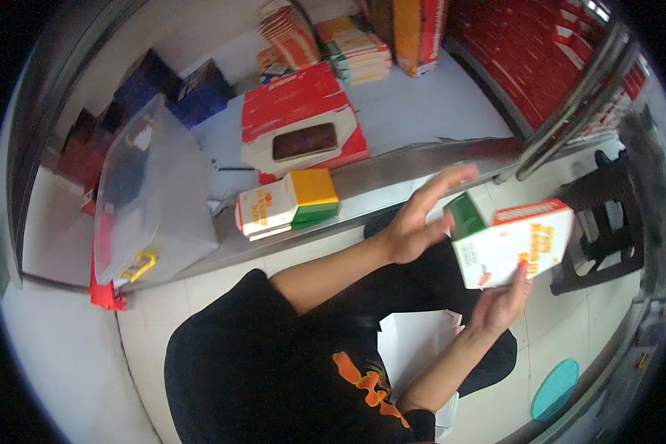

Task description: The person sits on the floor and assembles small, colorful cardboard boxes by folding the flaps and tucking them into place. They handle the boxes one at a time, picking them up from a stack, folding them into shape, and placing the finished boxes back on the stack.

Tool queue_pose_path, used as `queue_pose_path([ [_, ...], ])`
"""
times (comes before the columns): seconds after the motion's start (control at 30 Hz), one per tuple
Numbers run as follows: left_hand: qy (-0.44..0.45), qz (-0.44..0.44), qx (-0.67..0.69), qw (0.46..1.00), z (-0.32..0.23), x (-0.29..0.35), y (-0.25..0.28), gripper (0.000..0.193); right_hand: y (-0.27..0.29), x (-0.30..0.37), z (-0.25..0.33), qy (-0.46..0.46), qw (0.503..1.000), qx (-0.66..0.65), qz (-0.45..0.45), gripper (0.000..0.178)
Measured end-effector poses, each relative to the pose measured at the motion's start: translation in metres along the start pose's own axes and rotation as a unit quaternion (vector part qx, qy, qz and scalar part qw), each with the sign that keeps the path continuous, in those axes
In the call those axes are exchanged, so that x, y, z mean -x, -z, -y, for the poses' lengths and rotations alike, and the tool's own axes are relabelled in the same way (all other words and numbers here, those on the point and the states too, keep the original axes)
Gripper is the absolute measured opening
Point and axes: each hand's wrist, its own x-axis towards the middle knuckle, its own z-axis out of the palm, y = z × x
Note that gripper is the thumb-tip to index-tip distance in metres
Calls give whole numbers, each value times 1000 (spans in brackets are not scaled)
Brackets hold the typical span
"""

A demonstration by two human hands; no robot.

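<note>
A: What is closest?
B: White card, well in front of the red box on the bench. It looks opened out, so I judge it not yet worked; how many pieces, I cannot tell.

A: And the hands?
B: Both are in front and to the right of the red box. The right hand grips the lower edge of a printed carton, thumb on its white face. The left hand is spread wide beside the carton's green end; blur hides whether it touches.

A: Is that carton finished?
B: Seemingly not. Its body has taken shape, but the green end appears open; that part looks left to do.

A: Anything done?
B: A second carton, white, yellow and green, lies just in front of the red box, on the bench's near edge. It looks fully formed.

A: Farther off?
B: A clear plastic bin left of the red box, and stacked cartons behind the red box.
</note>
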Motion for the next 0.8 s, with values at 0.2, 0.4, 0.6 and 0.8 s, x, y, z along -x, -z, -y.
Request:
queue_pose_path([
  [0.2,192,-76,61,977,5,21,-25,54,-30,12,-29,31,869,485,-87,55],
  [0.4,204,-123,366,900,28,20,-7,11,-17,-5,-44,209,923,291,141,18],
  [0.6,25,36,-170,984,19,30,-13,50,2,-12,-40,-4,997,-60,53,13],
  [0.8,72,43,-53,995,1,16,-15,53,-4,-9,-32,9,990,61,126,19],
])
